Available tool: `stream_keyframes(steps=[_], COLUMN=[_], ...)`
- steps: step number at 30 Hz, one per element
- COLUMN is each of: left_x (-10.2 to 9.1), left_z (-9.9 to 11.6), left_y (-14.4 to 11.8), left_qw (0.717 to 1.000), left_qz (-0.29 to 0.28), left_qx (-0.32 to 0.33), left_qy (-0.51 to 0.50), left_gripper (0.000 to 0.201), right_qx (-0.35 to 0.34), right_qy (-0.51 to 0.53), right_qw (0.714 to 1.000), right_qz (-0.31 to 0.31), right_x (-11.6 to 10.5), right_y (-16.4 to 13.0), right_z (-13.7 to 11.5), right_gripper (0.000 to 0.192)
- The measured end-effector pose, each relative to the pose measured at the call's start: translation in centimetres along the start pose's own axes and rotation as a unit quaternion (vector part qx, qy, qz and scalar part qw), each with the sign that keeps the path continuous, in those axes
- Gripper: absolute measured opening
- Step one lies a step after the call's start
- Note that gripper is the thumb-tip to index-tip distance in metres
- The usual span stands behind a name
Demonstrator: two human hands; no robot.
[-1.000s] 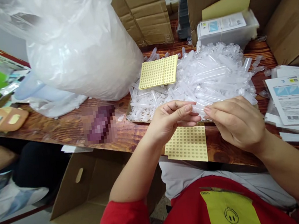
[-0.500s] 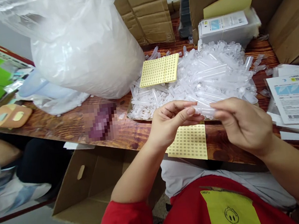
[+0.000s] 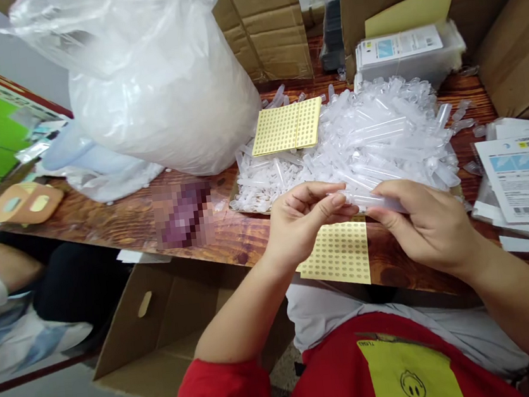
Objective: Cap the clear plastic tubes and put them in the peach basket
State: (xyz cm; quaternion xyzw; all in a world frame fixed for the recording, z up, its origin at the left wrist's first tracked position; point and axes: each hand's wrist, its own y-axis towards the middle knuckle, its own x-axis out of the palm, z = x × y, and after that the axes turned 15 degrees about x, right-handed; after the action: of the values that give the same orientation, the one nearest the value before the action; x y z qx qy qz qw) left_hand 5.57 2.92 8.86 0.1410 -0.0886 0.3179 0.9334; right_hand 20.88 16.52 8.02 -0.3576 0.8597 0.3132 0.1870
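A clear plastic tube [image 3: 364,198] is held between both hands above the front edge of the table. My left hand [image 3: 305,218] pinches its left end with thumb and fingers; whether a small cap is there too I cannot make out. Around the right part of the tube, the thumb and forefinger of my right hand [image 3: 428,227] are closed. Just behind the hands lies a heap of similar clear tubes [image 3: 380,125] in a shallow tray, with small white pieces [image 3: 263,183] at its left. Beneath my hands is a yellow sticker sheet [image 3: 340,257], partly covered by them.
More yellow sticker sheets [image 3: 287,126] rest on the heap. A large white plastic bag [image 3: 162,102] stands behind left. Printed cards [image 3: 523,182] lie at the right, and cardboard boxes [image 3: 517,29] stand behind. An open carton [image 3: 174,323] is below the table; another person's arm [image 3: 2,263] shows left.
My right hand has shifted its grip, its thumb and forefinger now further left along the tube. My left hand keeps its pinch. The whole view has shifted slightly.
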Motion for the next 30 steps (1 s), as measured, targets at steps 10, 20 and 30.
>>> stream_keyframes(steps=[10, 20, 30], left_x=[-4.3, -6.9, -8.3], left_z=[1.9, -0.6, 2.2], left_y=[8.0, 14.4, 16.7], left_qw=[0.833, 0.593, 0.562], left_qz=[-0.187, -0.319, -0.278], left_qx=[0.228, 0.126, 0.138], left_qy=[0.468, 0.728, 0.767], left_gripper=[0.022, 0.063, 0.044], right_qx=[0.01, -0.136, -0.154], right_qy=[-0.077, -0.299, -0.301], right_qw=[0.996, 0.944, 0.941], right_qz=[0.037, 0.045, 0.01], right_x=[-4.2, -2.4, -2.2], right_y=[5.1, 7.5, 7.5], right_z=[2.8, 8.7, 7.5], right_gripper=[0.027, 0.019, 0.026])
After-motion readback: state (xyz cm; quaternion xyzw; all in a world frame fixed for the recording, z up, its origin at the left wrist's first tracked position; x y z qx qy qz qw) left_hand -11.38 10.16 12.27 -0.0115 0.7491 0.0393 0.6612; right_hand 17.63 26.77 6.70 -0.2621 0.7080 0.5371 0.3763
